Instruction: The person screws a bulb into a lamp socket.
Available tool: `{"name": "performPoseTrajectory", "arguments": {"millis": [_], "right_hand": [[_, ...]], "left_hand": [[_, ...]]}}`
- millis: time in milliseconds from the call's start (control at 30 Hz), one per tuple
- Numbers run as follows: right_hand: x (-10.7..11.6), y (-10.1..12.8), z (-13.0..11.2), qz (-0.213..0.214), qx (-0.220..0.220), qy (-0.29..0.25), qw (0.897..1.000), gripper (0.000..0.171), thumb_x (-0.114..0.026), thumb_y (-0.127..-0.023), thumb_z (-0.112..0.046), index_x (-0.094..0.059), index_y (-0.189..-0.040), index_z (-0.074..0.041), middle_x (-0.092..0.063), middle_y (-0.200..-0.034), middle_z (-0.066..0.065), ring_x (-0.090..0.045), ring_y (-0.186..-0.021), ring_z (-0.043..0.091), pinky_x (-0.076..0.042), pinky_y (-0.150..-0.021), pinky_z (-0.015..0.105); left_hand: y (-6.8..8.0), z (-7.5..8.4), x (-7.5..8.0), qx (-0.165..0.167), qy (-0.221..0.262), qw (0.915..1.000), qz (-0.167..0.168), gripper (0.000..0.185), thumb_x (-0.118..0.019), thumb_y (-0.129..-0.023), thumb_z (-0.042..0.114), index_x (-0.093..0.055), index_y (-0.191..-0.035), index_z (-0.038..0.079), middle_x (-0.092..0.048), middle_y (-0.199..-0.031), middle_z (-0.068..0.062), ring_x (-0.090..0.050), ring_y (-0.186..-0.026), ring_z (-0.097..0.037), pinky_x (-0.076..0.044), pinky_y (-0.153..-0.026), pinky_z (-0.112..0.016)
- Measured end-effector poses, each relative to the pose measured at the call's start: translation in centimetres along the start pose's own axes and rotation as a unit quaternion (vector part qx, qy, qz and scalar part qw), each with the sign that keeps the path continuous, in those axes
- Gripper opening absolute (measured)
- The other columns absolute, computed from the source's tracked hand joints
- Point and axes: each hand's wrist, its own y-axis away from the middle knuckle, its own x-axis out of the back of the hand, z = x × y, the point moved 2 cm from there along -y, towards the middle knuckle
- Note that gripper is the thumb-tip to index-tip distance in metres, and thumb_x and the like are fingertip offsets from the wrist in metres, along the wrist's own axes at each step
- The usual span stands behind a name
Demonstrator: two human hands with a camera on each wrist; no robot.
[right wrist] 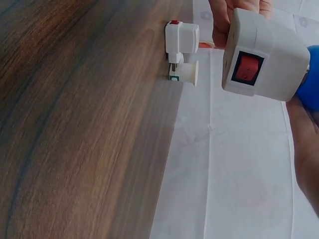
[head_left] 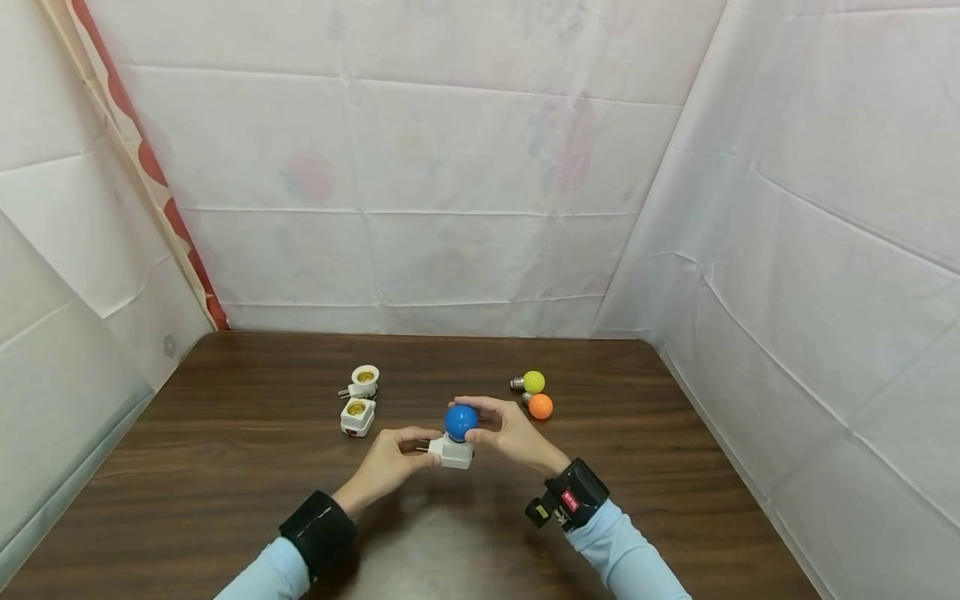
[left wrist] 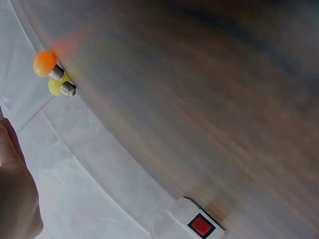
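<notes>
A white lamp socket with plug pins [head_left: 452,453] is held up just over the table, its red rocker switch [right wrist: 246,67] showing in the right wrist view. My left hand [head_left: 384,463] grips the socket at its plug end, thumb and fingers on either side. A round blue light bulb [head_left: 461,421] stands upright in the top of this socket. Around the bulb, the fingers and thumb of my right hand [head_left: 513,433] pinch it from the right. How deep the bulb's base sits in the socket is hidden.
Two more white sockets, a round-topped one [head_left: 365,379] and a boxy one [head_left: 357,417], stand at the left on the brown wooden table [head_left: 247,417]. At the right lie a yellow bulb [head_left: 533,382] and an orange bulb [head_left: 540,407]. White sheeting [head_left: 450,167] surrounds the table.
</notes>
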Motion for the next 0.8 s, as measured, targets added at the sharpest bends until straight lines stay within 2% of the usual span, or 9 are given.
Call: {"name": "performPoseTrajectory", "arguments": {"millis": [433, 633, 733, 800], "right_hand": [[-0.3, -0.4, 0.3, 0.072, -0.028, 0.013, 0.997, 0.049, -0.062, -0.086, -0.007, -0.046, -0.131, 0.002, -0.051, -0.132, 0.018, -0.054, -0.115, 0.03, -0.049, -0.09, 0.029], [-0.3, -0.7, 1.7, 0.073, -0.021, 0.01, 0.997, 0.051, -0.062, -0.086, -0.01, -0.044, -0.133, 0.0, -0.05, -0.132, 0.017, -0.054, -0.115, 0.03, -0.049, -0.09, 0.028], [-0.1, -0.7, 2.0, 0.063, -0.017, 0.007, 0.998, 0.051, -0.062, -0.086, -0.011, -0.045, -0.134, -0.004, -0.049, -0.134, 0.015, -0.054, -0.116, 0.029, -0.049, -0.091, 0.03], [0.0, -0.6, 1.2, 0.049, -0.014, 0.01, 0.999, 0.051, -0.061, -0.087, -0.01, -0.043, -0.135, -0.003, -0.048, -0.135, 0.016, -0.053, -0.117, 0.03, -0.047, -0.094, 0.034]], "left_hand": [[-0.1, 0.2, 0.0, -0.011, 0.007, 0.9994, 0.031, 0.035, -0.073, -0.076, 0.008, -0.064, -0.109, -0.003, -0.063, -0.108, -0.022, -0.066, -0.089, -0.018, -0.054, -0.072, -0.023], [0.5, 2.4, 0.1, -0.012, 0.002, 0.9996, 0.026, 0.034, -0.07, -0.078, 0.001, -0.062, -0.109, -0.01, -0.062, -0.107, -0.027, -0.065, -0.091, -0.029, -0.054, -0.072, -0.023], [0.3, 1.6, 0.1, -0.01, -0.004, 0.9996, 0.025, 0.034, -0.07, -0.077, 0.002, -0.063, -0.109, -0.007, -0.063, -0.107, -0.025, -0.065, -0.09, -0.026, -0.054, -0.071, -0.022], [0.1, 0.7, 0.1, -0.013, -0.003, 0.9997, 0.022, 0.034, -0.071, -0.077, 0.005, -0.063, -0.109, -0.005, -0.063, -0.108, -0.023, -0.066, -0.09, -0.022, -0.054, -0.07, -0.022]]}}
